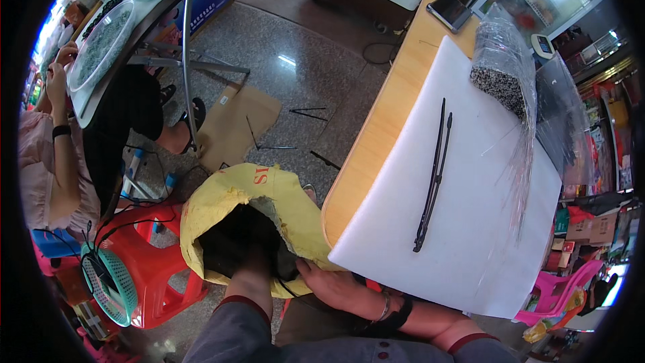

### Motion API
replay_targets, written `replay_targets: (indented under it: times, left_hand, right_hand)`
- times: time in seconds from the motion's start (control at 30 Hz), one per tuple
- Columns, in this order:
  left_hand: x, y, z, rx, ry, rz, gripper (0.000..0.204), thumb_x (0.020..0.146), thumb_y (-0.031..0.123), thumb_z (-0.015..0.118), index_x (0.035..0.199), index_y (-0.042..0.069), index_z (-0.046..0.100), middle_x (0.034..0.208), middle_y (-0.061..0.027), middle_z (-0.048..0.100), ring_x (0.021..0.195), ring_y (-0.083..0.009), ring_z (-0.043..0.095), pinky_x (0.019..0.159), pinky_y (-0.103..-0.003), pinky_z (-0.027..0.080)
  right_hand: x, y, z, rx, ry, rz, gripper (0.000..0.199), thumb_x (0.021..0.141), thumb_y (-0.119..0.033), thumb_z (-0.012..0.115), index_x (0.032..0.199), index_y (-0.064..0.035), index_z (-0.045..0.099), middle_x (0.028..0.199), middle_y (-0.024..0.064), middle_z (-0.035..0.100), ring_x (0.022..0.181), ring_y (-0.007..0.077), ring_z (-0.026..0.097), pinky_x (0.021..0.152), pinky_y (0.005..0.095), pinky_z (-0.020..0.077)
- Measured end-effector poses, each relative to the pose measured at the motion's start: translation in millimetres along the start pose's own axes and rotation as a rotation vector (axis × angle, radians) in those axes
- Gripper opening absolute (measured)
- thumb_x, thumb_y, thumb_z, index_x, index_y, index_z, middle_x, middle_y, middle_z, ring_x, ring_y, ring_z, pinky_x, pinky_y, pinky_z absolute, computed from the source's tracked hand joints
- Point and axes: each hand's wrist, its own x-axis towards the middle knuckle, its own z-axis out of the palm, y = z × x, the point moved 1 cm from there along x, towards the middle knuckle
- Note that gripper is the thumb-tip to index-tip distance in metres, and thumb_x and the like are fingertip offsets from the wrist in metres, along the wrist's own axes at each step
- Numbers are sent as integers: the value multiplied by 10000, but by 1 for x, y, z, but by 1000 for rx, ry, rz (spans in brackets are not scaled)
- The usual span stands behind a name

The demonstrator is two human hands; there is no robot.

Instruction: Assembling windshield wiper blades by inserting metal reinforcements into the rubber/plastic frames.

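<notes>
A yellow woven sack [295,208] with a torn, wide mouth stands in front of me, its inside dark. My left hand [254,259] reaches down into it; the fingers are hidden in the dark. My right hand [329,284] holds the near right rim of the sack, fingers curled over the edge, with a dark lining beside them. To the right, two thin black rods [437,178] lie side by side on a white foam sheet [390,249]. Past them is a bundle of thin rods [497,87] wrapped in clear plastic.
The foam sheet covers much of a wooden table [376,128] with a phone [449,13] at its far end. Left of the sack stand a red stool [161,249] and a green basket [124,275]. Cardboard [235,121] and black sticks lie on the floor. A person sits at the left table.
</notes>
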Motion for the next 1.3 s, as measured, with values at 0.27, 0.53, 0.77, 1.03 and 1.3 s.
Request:
replay_targets:
  times: [0.27, 0.53, 0.77, 1.03, 1.3]
  left_hand:
    - [-10, -3, -9, -128, 0, -39, 343, 906, 209, 566, 1141, -42, 573, 994, -138, 660, 825, -269, 661, 744, -351, 576]
    - [-26, -2, -6, -260, -1, -69, 346, 906, 214, 566, 1139, -43, 575, 991, -140, 662, 818, -273, 662, 742, -353, 576]
    - [-112, -11, -55, -353, 133, -86, 348, 906, 218, 567, 1137, -43, 576, 988, -141, 664, 812, -276, 662, 741, -355, 577]
    - [-249, -32, -100, -489, 299, -69, 351, 906, 222, 567, 1134, -44, 577, 984, -142, 665, 805, -280, 663, 739, -357, 577]
    - [-330, -41, -109, -626, 319, -14, 353, 906, 227, 567, 1132, -45, 578, 981, -143, 667, 798, -283, 663, 738, -359, 577]
  right_hand:
    - [-1, -5, -2, -21, 37, -38, 322, 755, -140, 551, 1057, -52, 619, 991, 112, 605, 974, 284, 592, 822, 384, 490]
    - [-2, -12, 1, -28, 93, -29, 292, 770, -129, 562, 1038, -30, 620, 994, 121, 603, 983, 306, 584, 840, 416, 475]
    - [-2, -18, -21, 152, 128, -81, 228, 824, -144, 535, 1003, -24, 611, 997, 162, 620, 909, 330, 615, 808, 456, 482]
    - [-6, -49, -34, 267, -74, -84, 298, 795, -162, 629, 1045, -5, 588, 954, 170, 603, 915, 326, 603, 775, 424, 493]
    - [8, -69, -34, 525, 6, -2, 378, 804, -112, 611, 1111, 69, 487, 973, 266, 588, 910, 385, 592, 792, 427, 484]
